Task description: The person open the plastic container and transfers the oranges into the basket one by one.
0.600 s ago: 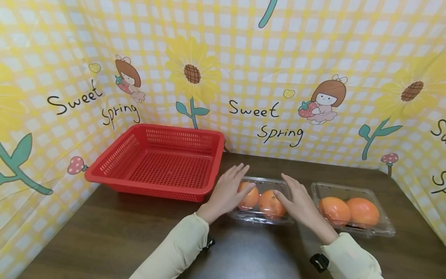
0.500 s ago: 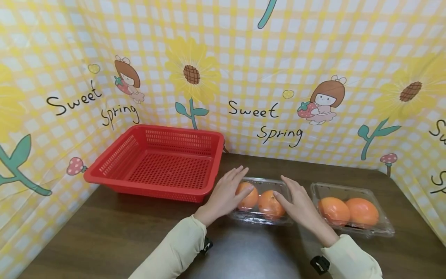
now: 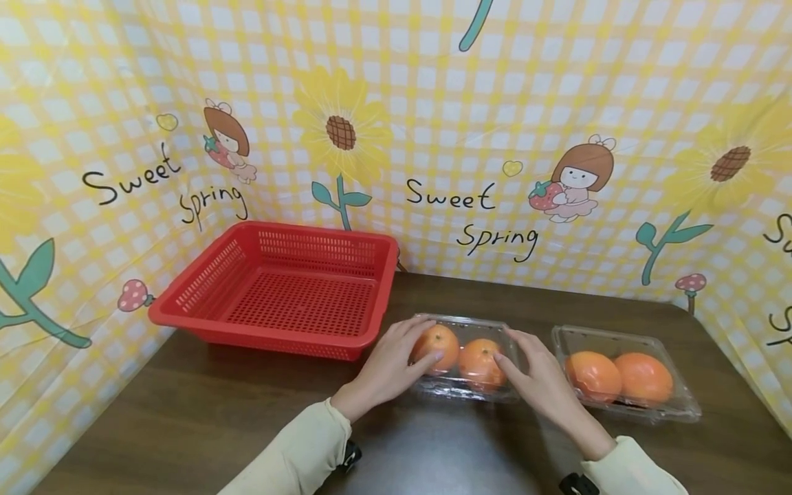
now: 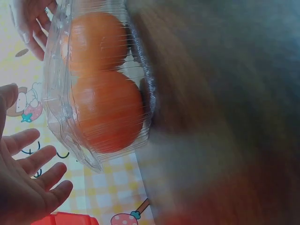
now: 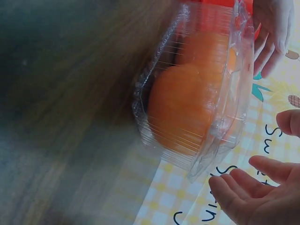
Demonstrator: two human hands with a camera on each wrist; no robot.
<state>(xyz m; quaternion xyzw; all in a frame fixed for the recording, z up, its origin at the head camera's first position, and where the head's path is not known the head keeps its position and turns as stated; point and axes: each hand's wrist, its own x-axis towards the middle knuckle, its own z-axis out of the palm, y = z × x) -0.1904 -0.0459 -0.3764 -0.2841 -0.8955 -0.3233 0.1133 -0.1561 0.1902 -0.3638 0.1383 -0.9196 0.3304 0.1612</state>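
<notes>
A clear plastic clamshell box (image 3: 465,388) with two oranges (image 3: 482,363) inside lies on the table between the two hands. The left hand (image 3: 385,366) is at its left side, fingers extended and slightly bent. At the opposite side is the right hand (image 3: 543,378), its fingers also extended. In the left wrist view a gap shows between the left fingers (image 4: 40,166) and the box. The right wrist view likewise shows the right fingers (image 5: 248,183) apart from the plastic. Whether the thumbs touch the lid cannot be told from the head view.
To the right stands a second clear clamshell box (image 3: 667,412), also holding two oranges (image 3: 643,379). A red perforated plastic basket (image 3: 297,337) sits at the left back of the brown wooden table (image 3: 260,412). A yellow checked cloth (image 3: 433,103) with printed figures hangs behind.
Both hands have drawn a little toward the person and apart, down along the box's two sides. The boxes and the basket stay in place.
</notes>
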